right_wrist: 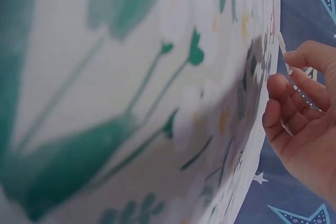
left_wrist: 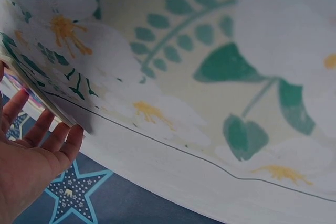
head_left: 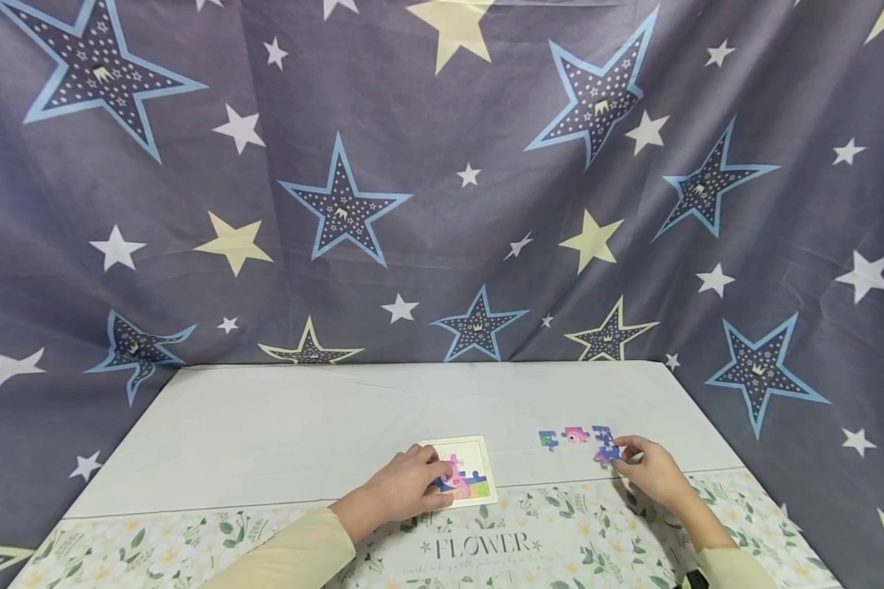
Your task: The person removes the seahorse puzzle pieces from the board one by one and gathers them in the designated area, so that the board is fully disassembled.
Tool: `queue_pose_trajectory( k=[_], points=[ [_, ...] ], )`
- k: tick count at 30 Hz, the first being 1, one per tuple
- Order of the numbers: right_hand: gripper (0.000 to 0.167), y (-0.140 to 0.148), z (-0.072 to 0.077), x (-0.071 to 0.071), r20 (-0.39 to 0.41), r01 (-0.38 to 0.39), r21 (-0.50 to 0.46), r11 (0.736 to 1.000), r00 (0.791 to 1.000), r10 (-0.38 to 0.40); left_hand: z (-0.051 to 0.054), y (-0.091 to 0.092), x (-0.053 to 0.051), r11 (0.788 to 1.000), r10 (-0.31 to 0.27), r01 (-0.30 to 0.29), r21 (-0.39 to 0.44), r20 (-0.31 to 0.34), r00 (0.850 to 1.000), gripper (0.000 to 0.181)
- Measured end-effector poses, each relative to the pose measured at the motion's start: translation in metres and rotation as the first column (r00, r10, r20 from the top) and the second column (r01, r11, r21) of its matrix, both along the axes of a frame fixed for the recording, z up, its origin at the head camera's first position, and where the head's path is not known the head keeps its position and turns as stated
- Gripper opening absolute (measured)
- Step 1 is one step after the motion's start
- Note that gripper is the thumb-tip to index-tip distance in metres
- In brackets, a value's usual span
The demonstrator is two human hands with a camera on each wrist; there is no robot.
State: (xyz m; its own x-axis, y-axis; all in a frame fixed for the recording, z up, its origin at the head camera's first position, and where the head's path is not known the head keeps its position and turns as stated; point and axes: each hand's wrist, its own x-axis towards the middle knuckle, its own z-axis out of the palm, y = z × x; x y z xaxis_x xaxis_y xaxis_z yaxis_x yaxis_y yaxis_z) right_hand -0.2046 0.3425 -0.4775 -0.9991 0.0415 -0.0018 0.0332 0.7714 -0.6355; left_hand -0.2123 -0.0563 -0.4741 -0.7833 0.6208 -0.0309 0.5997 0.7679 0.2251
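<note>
A jigsaw tray (head_left: 490, 474) with a pale rim lies on the table, holding several joined pink, blue and green pieces. My left hand (head_left: 401, 484) rests over its left side, covering part of the picture. In the left wrist view, fingers of the left hand (left_wrist: 39, 145) touch the tray's edge (left_wrist: 58, 109). Further right, my right hand (head_left: 654, 470) pinches a blue and pink puzzle piece (head_left: 606, 455) between thumb and forefinger. The right wrist view shows that piece (right_wrist: 284, 52) edge-on at the fingertips of the right hand (right_wrist: 304, 114).
Beside the right hand lie loose pieces: a blue-green one (head_left: 548, 440), a pink one with an eye (head_left: 576, 434) and a blue one (head_left: 602, 434). A floral mat (head_left: 486, 540) marked FLOWER covers the table's near part. Behind hangs a star-patterned curtain (head_left: 427, 245).
</note>
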Motion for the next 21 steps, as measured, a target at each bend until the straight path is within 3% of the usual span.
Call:
queue_pose_trajectory(
  k=[21],
  points=[
    [0.041, 0.0093, -0.0096, -0.0050, 0.035, 0.066, -0.067, 0.996, 0.997, -0.064, -0.0031, -0.0002, -0.0016, 1.000, 0.013, -0.014, 0.010, 0.023, 1.000, 0.046]
  ],
)
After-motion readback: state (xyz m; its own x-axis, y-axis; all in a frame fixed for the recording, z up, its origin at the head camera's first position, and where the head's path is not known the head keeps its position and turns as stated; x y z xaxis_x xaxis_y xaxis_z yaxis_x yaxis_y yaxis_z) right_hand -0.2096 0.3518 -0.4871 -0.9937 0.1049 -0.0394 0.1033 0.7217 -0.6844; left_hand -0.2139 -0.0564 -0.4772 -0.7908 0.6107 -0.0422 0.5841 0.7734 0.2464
